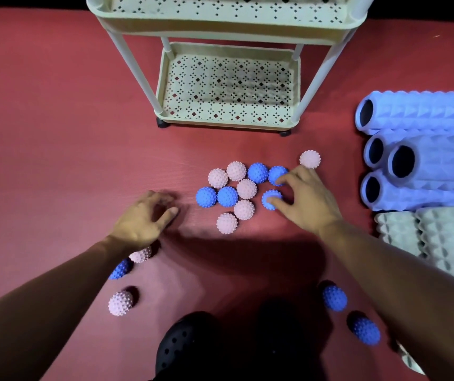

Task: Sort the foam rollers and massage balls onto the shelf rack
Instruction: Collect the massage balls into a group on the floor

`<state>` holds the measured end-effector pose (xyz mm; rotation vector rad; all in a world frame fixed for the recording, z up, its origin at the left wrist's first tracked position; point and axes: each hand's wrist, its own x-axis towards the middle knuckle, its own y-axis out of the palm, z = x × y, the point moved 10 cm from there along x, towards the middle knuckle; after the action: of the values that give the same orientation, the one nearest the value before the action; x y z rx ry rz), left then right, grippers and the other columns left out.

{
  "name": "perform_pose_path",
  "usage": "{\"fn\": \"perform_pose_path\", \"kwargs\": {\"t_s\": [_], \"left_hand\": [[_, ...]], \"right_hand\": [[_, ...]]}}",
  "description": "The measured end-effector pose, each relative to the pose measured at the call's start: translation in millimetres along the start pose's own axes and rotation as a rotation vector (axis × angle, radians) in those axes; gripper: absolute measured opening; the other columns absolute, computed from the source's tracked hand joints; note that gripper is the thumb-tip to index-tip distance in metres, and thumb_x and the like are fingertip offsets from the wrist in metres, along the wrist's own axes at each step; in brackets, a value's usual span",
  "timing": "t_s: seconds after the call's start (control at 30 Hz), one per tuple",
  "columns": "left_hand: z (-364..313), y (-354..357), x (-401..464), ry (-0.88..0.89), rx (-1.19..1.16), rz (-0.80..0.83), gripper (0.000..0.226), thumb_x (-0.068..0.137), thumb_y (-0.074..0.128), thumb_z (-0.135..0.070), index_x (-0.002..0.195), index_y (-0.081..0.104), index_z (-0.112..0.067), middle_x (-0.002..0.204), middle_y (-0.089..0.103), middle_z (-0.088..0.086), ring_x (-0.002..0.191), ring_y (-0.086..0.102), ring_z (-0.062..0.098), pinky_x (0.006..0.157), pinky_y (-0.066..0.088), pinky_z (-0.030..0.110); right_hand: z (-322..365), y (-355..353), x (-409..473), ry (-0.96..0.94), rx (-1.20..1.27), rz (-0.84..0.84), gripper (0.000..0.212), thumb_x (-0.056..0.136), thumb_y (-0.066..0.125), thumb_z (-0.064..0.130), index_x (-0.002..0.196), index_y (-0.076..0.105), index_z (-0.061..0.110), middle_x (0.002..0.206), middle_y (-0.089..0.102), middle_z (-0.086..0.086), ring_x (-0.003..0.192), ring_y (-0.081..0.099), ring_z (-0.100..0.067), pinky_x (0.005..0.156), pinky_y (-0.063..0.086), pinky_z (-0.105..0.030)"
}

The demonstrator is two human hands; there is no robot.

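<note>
balls: cluster of spiky pink and blue balls point(231, 192) on the mat, just in front of the rack; strays lie nearer the person, well clear of the rack, among them one pink point(120, 303) and two blue point(334, 297)
right hand: right hand point(306, 200) rests on the cluster's right edge, away from the rack; fingers curled over two blue balls, the far one point(276, 174) and the near one point(271, 199); neither is lifted, both seem to sit on the mat
left hand: left hand point(148, 215) hangs to the left of the cluster, farther from the rack than the balls; blurred, fingers loosely bent, nothing in it
rollers: lilac rollers point(423, 149) stacked to the right of the rack; grey rollers point(423, 237) below them, nearer the person
rack: cream rack point(228, 83); lower tray and the visible part of the upper tray hold nothing
mat: red mat point(55, 119) under everything
shoe: black shoe point(181, 345) at the bottom edge, far side from the rack
step: judged early, first gathering of balls; nothing shelved yet
next move: likely needs the right hand's fingers to close firmly round the blue balls, a lift, then a carry forward to one tray; spikes should aid grip, but two balls in one hand may slip
unknown: which tray is meant for balls cannot be told
</note>
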<state>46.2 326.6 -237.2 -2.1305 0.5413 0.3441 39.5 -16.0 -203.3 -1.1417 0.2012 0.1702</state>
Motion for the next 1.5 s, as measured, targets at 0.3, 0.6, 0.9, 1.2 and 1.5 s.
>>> {"fn": "perform_pose_path", "kwargs": {"t_s": [0.3, 0.6, 0.9, 1.2, 1.5], "left_hand": [[45.2, 11.7, -40.9, 0.065, 0.317, 0.282, 0.071, 0.065, 0.071, -0.071, 0.125, 0.05, -0.04, 0.122, 0.046, -0.012, 0.113, 0.052, 0.014, 0.095, 0.038, 0.021], [53.8, 10.3, -25.7, -0.228, -0.083, 0.157, 0.032, 0.07, 0.091, -0.027, 0.093, 0.069, -0.021, 0.088, 0.073, 0.001, 0.078, 0.068, 0.012, 0.071, 0.052, 0.024], [24.2, 68.8, -20.3, -0.542, -0.801, 0.099, 0.046, 0.071, 0.088, -0.043, 0.099, 0.078, -0.007, 0.101, 0.077, 0.014, 0.087, 0.072, 0.022, 0.081, 0.061, 0.039], [-7.6, 83.6, -1.6, -0.609, -0.993, -0.026, 0.033, 0.085, 0.08, -0.014, 0.109, 0.068, 0.005, 0.075, 0.061, 0.004, 0.058, 0.063, 0.004, 0.062, 0.056, 0.018], [-12.7, 80.4, -8.6, -0.58, -0.972, 0.033, 0.03, 0.088, 0.076, -0.01, 0.114, 0.062, -0.007, 0.094, 0.069, 0.009, 0.071, 0.07, 0.014, 0.069, 0.059, 0.02]], "right_hand": [[1.6, 14.2, -5.0, -0.012, -0.118, 0.068, 0.035, 0.085, 0.071, 0.042, 0.115, 0.064, 0.025, 0.116, 0.046, 0.007, 0.113, 0.044, -0.016, 0.078, 0.052, -0.038], [14.3, 17.4, 10.9, 0.04, -0.085, 0.049, 0.036, 0.091, 0.067, 0.04, 0.122, 0.063, 0.022, 0.12, 0.045, 0.003, 0.116, 0.044, -0.019, 0.084, 0.054, -0.042], [6.8, 10.3, 6.6, 0.086, -0.01, -0.023, 0.041, 0.095, 0.057, 0.049, 0.126, 0.062, 0.023, 0.119, 0.049, 0.004, 0.118, 0.048, -0.019, 0.089, 0.052, -0.042], [12.0, 10.7, 0.1, 0.048, 0.013, -0.046, 0.031, 0.094, 0.058, 0.045, 0.117, 0.063, 0.025, 0.114, 0.053, 0.003, 0.112, 0.052, -0.021, 0.084, 0.053, -0.041], [5.5, 5.1, -2.8, 0.046, 0.035, -0.087, 0.027, 0.092, 0.061, 0.041, 0.113, 0.064, 0.024, 0.108, 0.055, 0.003, 0.108, 0.054, -0.022, 0.081, 0.054, -0.042]]}}
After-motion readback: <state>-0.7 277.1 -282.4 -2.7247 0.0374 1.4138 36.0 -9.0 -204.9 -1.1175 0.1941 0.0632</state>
